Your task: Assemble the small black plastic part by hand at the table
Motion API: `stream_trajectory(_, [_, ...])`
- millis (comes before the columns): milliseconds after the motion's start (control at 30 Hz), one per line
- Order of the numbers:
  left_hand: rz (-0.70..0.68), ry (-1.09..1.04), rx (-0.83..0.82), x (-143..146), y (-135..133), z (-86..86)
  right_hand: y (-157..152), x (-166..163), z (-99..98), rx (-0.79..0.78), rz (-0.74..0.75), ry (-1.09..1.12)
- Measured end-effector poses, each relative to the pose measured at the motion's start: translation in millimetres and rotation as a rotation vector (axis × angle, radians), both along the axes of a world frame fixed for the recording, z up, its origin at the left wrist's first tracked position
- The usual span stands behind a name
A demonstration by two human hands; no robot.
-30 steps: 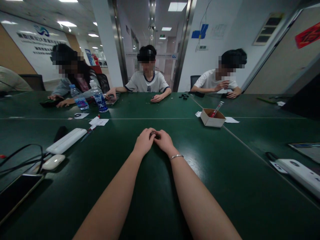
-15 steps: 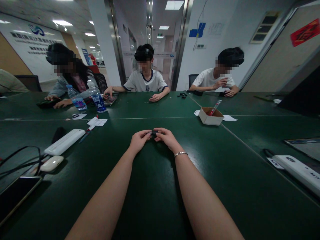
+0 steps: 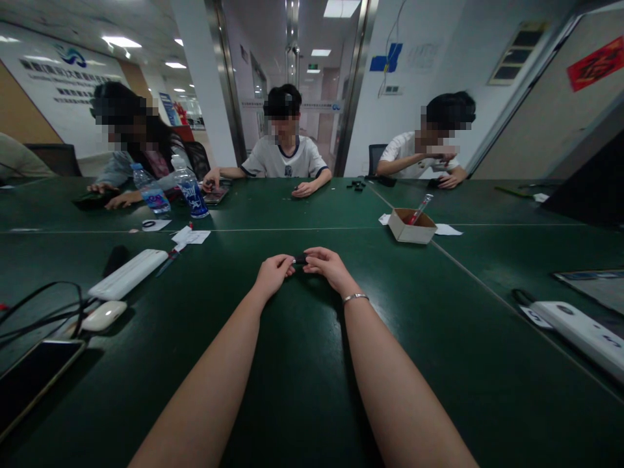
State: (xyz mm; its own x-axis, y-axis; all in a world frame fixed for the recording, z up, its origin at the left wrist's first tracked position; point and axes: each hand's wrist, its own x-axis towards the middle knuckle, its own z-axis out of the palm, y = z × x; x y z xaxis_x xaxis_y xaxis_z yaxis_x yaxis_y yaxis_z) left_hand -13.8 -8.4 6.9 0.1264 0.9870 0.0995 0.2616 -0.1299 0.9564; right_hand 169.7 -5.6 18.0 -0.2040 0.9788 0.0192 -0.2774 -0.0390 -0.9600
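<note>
Over the green table (image 3: 297,364), a small black object (image 3: 300,259) with a shiny, silvery left end is held between my two hands. Its exact kind is too small to make out. My left hand (image 3: 273,273) pinches the silvery end between thumb and fingertips. From the other side, the thumb and fingers of my right hand (image 3: 327,268) close on the black part; a silver bracelet (image 3: 355,298) circles that wrist. Fingertips partly hide the object.
A small open box (image 3: 412,229) with a clear-and-red tube stands ahead right. Left lie a white power bank (image 3: 129,274), a phone (image 3: 41,367) and cables. Two bottles (image 3: 192,192) stand farther off. Three people sit opposite; small black pieces (image 3: 358,185) lie near them.
My hands have drawn slightly apart, the right one shifting a little right, and more of the black object and its silvery end shows. The person at right has raised a hand nearer the face.
</note>
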Motion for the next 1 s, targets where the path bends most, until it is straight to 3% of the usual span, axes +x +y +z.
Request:
stream_trajectory(533, [0.083, 0.123, -0.013, 1.9, -6.5, 9.1, -2.3, 2.2, -2.3, 0.031, 0.079, 0.025])
stream_trajectory(767, [0.241, 0.332, -0.041, 6.1, -16.4, 23.4, -6.9, -5.3, 0.5, 0.073, 0.059, 0.036])
stream_trajectory(1000, [0.253, 0.461, -0.018, 10.6, -24.4, 29.0, -5.7, -4.0, 0.8, 0.037, 0.139, 0.003])
